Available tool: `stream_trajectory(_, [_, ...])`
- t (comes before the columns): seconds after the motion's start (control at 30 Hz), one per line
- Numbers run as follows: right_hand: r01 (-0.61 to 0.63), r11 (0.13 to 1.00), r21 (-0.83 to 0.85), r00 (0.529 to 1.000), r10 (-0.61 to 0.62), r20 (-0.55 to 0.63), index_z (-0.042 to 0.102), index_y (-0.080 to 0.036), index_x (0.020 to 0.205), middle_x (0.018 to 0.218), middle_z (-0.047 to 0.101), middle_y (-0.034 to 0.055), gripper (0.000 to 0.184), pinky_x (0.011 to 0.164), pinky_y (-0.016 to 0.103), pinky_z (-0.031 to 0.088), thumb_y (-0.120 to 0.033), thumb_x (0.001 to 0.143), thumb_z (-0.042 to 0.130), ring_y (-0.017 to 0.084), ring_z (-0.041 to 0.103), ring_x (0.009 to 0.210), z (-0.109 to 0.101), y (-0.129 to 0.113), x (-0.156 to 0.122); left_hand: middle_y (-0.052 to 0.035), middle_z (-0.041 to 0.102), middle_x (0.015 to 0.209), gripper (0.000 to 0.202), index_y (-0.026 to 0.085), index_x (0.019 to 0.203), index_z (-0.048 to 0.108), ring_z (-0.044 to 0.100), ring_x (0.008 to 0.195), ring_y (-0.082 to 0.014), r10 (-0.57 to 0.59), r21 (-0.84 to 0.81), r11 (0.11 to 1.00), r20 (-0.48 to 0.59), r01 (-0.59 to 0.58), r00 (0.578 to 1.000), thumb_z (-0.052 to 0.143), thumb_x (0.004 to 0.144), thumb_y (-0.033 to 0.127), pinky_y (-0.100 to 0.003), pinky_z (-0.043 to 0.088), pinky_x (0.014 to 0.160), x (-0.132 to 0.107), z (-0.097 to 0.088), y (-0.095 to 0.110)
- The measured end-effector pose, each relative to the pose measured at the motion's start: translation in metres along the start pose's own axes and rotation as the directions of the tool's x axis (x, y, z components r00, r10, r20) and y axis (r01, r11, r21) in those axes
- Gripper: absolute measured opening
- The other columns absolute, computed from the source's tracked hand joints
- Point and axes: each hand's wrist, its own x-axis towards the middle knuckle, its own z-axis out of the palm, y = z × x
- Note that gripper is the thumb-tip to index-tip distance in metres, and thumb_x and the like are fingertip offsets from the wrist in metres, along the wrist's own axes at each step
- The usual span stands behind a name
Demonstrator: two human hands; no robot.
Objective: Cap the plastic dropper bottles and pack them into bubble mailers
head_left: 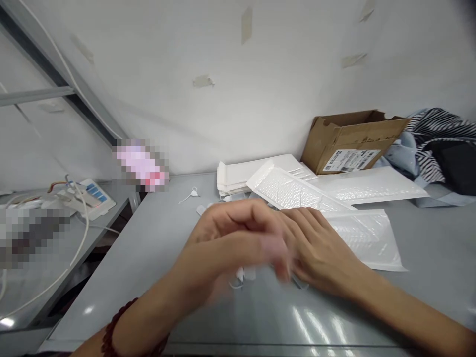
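My left hand [230,233] hovers low over the grey table [148,258], fingers curled and its fingertips smeared by motion; a dark red bead bracelet circles its wrist. My right hand [316,248] lies just behind it, palm down, fingers bent over small white pieces [240,277] on the table. The two hands overlap, so what either one holds is hidden. White bubble mailers [364,233] lie right beside my right hand.
A stack of white mailers [241,176] and an open cardboard box [349,139] stand at the back by the wall. Striped and blue clothing [439,144] lies at the right. A small white tag [191,194] rests mid-table. A side bench with cables [82,208] is at left.
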Motion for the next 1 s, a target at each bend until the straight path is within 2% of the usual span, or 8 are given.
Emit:
stream_trajectory(0.13, [0.032,0.999,-0.021,0.998,-0.033,-0.047,0.039,-0.003,0.128,0.112,0.059,0.0192,0.055,0.081,0.049,0.045,-0.016,0.075,0.049,0.032,0.052,0.101,-0.001,-0.001,0.001,-0.0085,0.067,0.101,0.030,0.019,0.106,0.060,0.066,0.082,-0.0189,-0.218,-0.258,0.920,0.289,0.295,0.932,0.061,0.083,0.039,-0.030,0.056,0.064,0.052,0.037,-0.011])
stream_trajectory(0.27, [0.051,0.996,-0.072,0.996,-0.056,-0.074,0.041,0.001,0.127,0.123,0.055,0.0247,0.052,0.089,0.052,0.043,-0.019,0.079,0.047,0.035,0.049,0.114,-0.004,-0.002,0.000,-0.0019,0.064,0.069,0.026,0.016,0.081,0.062,0.061,0.061,-0.0138,-0.242,-0.438,0.685,0.617,0.582,0.749,0.053,0.087,0.039,-0.023,0.049,0.052,0.043,0.050,-0.018])
stream_trajectory(0.43, [0.082,0.953,-0.291,0.988,-0.116,-0.102,0.044,0.006,0.128,0.131,0.049,0.0293,0.044,0.093,0.053,0.043,-0.007,0.086,0.036,0.036,0.041,0.128,-0.005,-0.004,0.001,-0.0003,0.063,0.067,0.023,0.017,0.078,0.061,0.061,0.061,-0.0146,-0.407,-0.505,0.547,0.537,0.667,0.739,0.061,0.081,0.040,-0.024,0.049,0.053,0.035,0.041,-0.022])
stream_trajectory(0.53, [0.122,0.938,-0.325,0.989,-0.144,-0.045,0.050,0.002,0.125,0.129,0.053,0.0259,0.040,0.091,0.051,0.045,-0.003,0.089,0.036,0.034,0.049,0.122,-0.003,-0.005,0.001,0.0000,0.061,0.063,0.025,0.017,0.079,0.060,0.058,0.057,-0.0146,-0.429,-0.495,0.564,0.509,0.662,0.746,0.059,0.081,0.042,-0.025,0.048,0.051,0.034,0.039,-0.025])
stream_trajectory(0.7, [0.161,0.945,-0.285,0.986,-0.165,0.011,0.054,-0.002,0.123,0.128,0.055,0.0229,0.036,0.089,0.053,0.046,-0.006,0.091,0.039,0.033,0.053,0.118,0.000,-0.008,0.000,0.0054,0.034,0.049,0.042,0.018,0.055,0.040,0.032,0.043,-0.0070,-0.337,-0.333,0.840,0.302,0.429,0.892,0.049,0.087,0.044,-0.019,0.028,0.038,0.027,0.043,-0.021])
stream_trajectory(0.83, [0.116,0.957,-0.266,0.993,-0.114,0.024,0.052,-0.002,0.125,0.130,0.054,0.0218,0.038,0.090,0.053,0.045,-0.004,0.090,0.036,0.031,0.053,0.119,-0.003,-0.004,0.000,0.0014,0.048,0.061,0.034,0.018,0.066,0.050,0.047,0.057,-0.0109,-0.117,-0.309,0.932,0.233,0.188,0.966,0.037,0.094,0.033,-0.022,0.041,0.051,0.024,0.038,-0.016])
stream_trajectory(0.93, [0.093,0.960,-0.263,0.995,-0.096,0.000,0.052,-0.002,0.125,0.130,0.055,0.0202,0.041,0.091,0.051,0.045,-0.001,0.088,0.033,0.029,0.052,0.120,-0.006,-0.001,0.000,-0.0066,0.060,0.093,0.018,0.016,0.095,0.059,0.057,0.085,-0.0168,0.145,-0.227,0.967,0.120,-0.115,0.982,0.041,0.090,0.017,-0.028,0.050,0.071,0.023,0.036,-0.018])
stream_trajectory(1.0, [0.094,0.960,-0.264,0.995,-0.102,-0.019,0.053,-0.003,0.123,0.128,0.056,0.0190,0.041,0.091,0.049,0.046,0.000,0.088,0.032,0.027,0.054,0.118,-0.006,0.000,0.001,-0.0113,0.058,0.111,0.030,0.015,0.112,0.055,0.056,0.102,-0.0212,0.321,-0.131,0.942,0.083,-0.309,0.943,0.047,0.084,0.009,-0.034,0.050,0.083,0.022,0.039,-0.020])
